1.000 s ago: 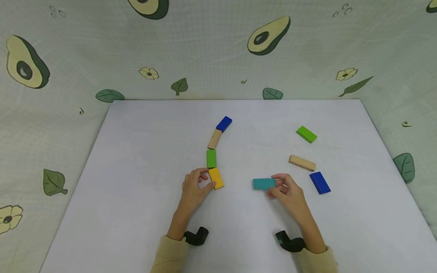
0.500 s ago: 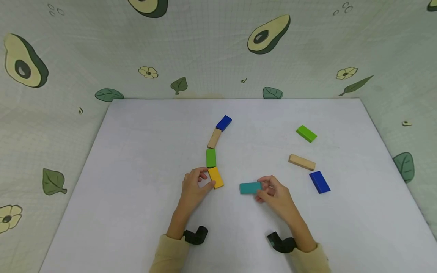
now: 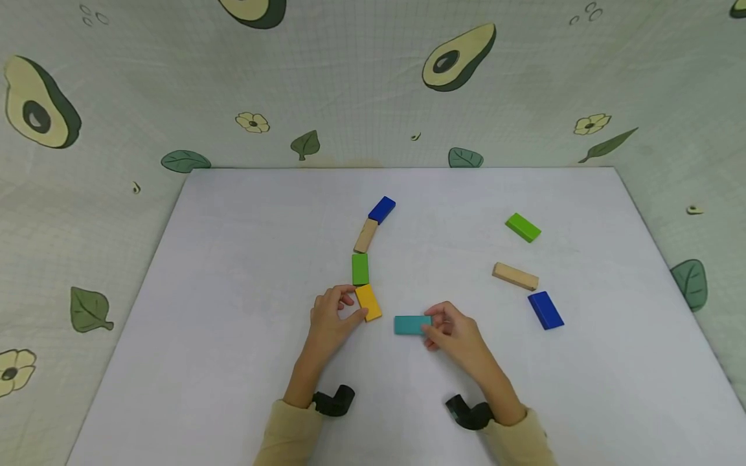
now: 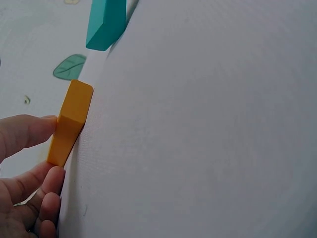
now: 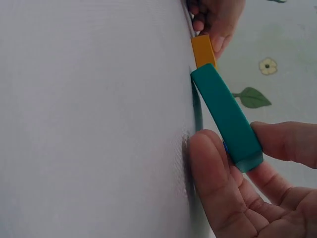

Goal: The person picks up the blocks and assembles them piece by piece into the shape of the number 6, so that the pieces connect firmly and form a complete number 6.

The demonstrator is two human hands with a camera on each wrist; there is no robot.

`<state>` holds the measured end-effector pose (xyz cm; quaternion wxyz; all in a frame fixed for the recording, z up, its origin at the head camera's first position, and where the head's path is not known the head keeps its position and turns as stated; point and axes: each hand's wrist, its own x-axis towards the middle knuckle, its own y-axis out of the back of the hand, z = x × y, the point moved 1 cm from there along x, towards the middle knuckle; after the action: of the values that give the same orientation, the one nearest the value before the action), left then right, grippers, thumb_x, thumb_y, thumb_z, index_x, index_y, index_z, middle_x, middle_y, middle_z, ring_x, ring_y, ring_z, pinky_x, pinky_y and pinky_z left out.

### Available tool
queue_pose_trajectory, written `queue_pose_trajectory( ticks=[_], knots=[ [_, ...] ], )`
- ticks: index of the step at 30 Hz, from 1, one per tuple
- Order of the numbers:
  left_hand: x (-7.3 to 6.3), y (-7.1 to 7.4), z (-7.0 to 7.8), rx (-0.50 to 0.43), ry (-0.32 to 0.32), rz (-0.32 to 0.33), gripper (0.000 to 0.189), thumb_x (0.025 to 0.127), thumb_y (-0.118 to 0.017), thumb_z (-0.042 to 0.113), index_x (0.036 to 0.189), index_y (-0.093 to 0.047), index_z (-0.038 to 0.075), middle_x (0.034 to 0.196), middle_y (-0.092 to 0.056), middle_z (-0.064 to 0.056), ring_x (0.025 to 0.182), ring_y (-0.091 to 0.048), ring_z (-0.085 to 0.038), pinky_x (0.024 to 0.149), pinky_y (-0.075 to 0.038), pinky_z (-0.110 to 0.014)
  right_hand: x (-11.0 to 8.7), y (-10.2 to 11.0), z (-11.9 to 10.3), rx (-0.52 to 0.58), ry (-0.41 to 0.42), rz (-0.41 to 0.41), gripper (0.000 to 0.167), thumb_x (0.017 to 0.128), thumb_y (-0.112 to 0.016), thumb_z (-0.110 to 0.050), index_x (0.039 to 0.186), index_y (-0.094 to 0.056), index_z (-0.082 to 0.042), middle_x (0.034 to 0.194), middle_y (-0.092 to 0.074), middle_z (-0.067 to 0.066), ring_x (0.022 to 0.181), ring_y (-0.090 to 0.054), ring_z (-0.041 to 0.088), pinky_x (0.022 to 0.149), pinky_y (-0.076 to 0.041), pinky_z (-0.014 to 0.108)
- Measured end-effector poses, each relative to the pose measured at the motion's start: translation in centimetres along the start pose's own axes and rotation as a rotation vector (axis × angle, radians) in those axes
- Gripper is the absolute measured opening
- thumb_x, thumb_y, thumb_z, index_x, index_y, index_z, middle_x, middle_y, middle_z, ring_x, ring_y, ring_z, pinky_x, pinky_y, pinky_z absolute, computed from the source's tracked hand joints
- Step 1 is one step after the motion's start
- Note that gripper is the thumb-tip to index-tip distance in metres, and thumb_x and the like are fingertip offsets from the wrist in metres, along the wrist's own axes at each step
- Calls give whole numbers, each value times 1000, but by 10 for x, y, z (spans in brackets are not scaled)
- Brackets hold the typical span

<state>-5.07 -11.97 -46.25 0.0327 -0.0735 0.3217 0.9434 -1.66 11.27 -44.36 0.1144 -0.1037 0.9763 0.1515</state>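
Note:
My left hand (image 3: 332, 323) holds a yellow block (image 3: 369, 303) between thumb and index finger; the left wrist view shows the fingertips at the block's two ends. This block lies at the near end of a curved line, against a green block (image 3: 360, 268). Beyond that come a plain wooden block (image 3: 366, 235) and a dark blue block (image 3: 381, 210). My right hand (image 3: 457, 336) pinches the right end of a teal block (image 3: 410, 325), just right of the yellow one with a small gap. In the right wrist view the teal block (image 5: 225, 114) is tilted, its far end close to the tabletop.
On the right of the white table (image 3: 233, 259) lie a second green block (image 3: 522, 227), a second wooden block (image 3: 515, 276) and a second dark blue block (image 3: 546, 310). A cloth with printed avocados (image 3: 460, 58) hangs behind the table's far edge.
My right hand has carried the teal block left and slightly nearer to me, up close to the yellow block. The left hand and the line of blocks have stayed in place.

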Motion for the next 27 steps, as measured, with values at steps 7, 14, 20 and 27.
queue_pose_trajectory(
  ticks=[7,14,20,27],
  knots=[
    [0,0,0,1,-6,2,42,81,-71,24,117,-55,10,92,-55,-3,91,-46,-21,81,-31,-37,5,-4,-2,-121,-33,6,23,87,-63,-8,106,-55,-1,77,-57,9,61,-62,15,58,-51,24],
    [1,-1,-2,11,-6,2,43,81,-71,25,117,-55,10,92,-55,-3,91,-45,-21,80,-30,-36,9,-4,-7,-216,-30,-25,22,87,-62,-9,106,-54,-2,72,-57,7,58,-59,14,56,-47,22],
    [0,0,1,8,-3,6,42,81,-71,24,117,-55,9,92,-56,-4,91,-46,-21,81,-30,-37,12,-5,-9,-257,-35,-51,21,88,-61,-9,107,-53,-2,70,-57,7,55,-57,15,53,-45,23],
    [0,0,1,10,9,0,43,81,-72,25,118,-55,10,93,-55,-3,91,-45,-21,80,-30,-36,18,-7,-12,-292,-49,-57,21,89,-61,-10,107,-53,-3,67,-55,7,50,-54,14,49,-45,24]
  ],
)
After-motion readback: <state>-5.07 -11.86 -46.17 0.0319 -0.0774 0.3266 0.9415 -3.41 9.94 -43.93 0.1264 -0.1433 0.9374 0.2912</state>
